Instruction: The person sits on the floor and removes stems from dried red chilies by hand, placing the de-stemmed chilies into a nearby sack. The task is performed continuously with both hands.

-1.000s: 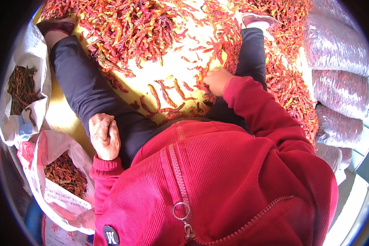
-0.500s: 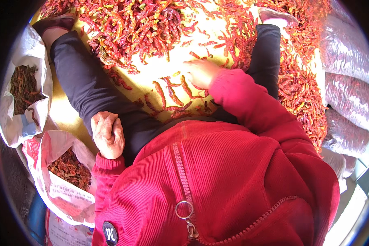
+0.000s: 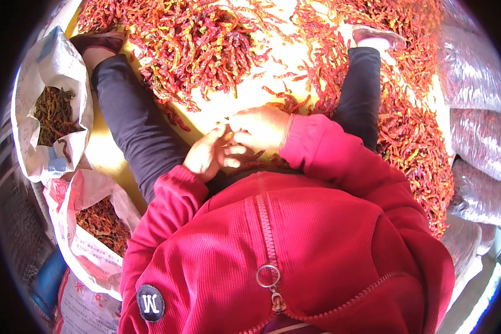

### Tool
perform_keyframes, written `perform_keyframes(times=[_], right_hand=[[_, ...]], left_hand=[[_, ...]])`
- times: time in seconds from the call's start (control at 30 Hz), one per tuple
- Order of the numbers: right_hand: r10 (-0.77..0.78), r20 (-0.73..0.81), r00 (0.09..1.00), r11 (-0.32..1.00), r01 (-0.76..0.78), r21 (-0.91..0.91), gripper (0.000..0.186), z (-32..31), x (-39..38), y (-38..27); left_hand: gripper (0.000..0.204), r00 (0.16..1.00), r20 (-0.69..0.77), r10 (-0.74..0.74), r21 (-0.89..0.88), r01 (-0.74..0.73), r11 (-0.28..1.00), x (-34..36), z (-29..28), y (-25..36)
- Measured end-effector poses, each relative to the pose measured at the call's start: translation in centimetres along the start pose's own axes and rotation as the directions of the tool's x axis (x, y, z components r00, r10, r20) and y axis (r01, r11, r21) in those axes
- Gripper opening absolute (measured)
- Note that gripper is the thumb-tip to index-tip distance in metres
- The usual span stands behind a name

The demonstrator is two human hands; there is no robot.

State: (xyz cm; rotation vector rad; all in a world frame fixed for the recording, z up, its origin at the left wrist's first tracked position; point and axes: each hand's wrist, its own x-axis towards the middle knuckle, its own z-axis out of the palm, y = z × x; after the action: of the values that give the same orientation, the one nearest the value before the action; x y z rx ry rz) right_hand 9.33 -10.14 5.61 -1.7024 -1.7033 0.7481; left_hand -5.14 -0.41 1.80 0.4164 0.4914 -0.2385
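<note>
Sits on a yellow sheet [image 3: 107, 153] with legs spread wide, in a red zipped jacket [image 3: 323, 234], dark trousers [image 3: 131, 111] and low shoes [image 3: 381, 36]. Has both hands close together in front of the belly, above the gap between the thighs. Holds the left hand [image 3: 207, 155] with fingers half bent toward the right hand [image 3: 259, 127], which is pale with glare. Cannot tell whether touching at the fingertips or just apart, nor whether pinching a pepper there or gripping nothing.

Has a few loose peppers [image 3: 254, 158] just below the hands, partly covered by them. Has a large heap of red peppers [image 3: 200, 50] ahead on the sheet, inside the left leg, and a thin scatter [image 3: 288, 101] in bright light between heap and right leg. Has another broad spread of peppers [image 3: 412, 139] outside the right leg, reaching back beside the right sleeve.

At the left, has two open white bags: in the farther bag [image 3: 23, 119], dull brownish-green peppers [image 3: 54, 114]; in the nearer bag [image 3: 67, 222], dull red and brown ones [image 3: 103, 225]. At the far right, has clear plastic sacks [image 3: 479, 133] in a stack, filled with something dark red.
</note>
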Motion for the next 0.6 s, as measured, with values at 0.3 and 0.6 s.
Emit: perform_keyframes(times=[0.3, 0.6], right_hand=[[0.407, 0.059, 0.912, 0.862, -0.362, -0.355, 0.045, -2.8, 4.5, 6.5], [0.630, -0.317, 0.709, 0.593, -0.703, -0.392, 0.041, -4.9, 0.2, 15.6]], left_hand=[[0.012, 0.983, -0.173, -0.059, 0.014, 0.063, 0.998, 1.5, -0.9, 1.6], [0.011, 0.977, -0.206, -0.050, 0.010, 0.053, 0.999, 2.9, -1.6, 1.6]])
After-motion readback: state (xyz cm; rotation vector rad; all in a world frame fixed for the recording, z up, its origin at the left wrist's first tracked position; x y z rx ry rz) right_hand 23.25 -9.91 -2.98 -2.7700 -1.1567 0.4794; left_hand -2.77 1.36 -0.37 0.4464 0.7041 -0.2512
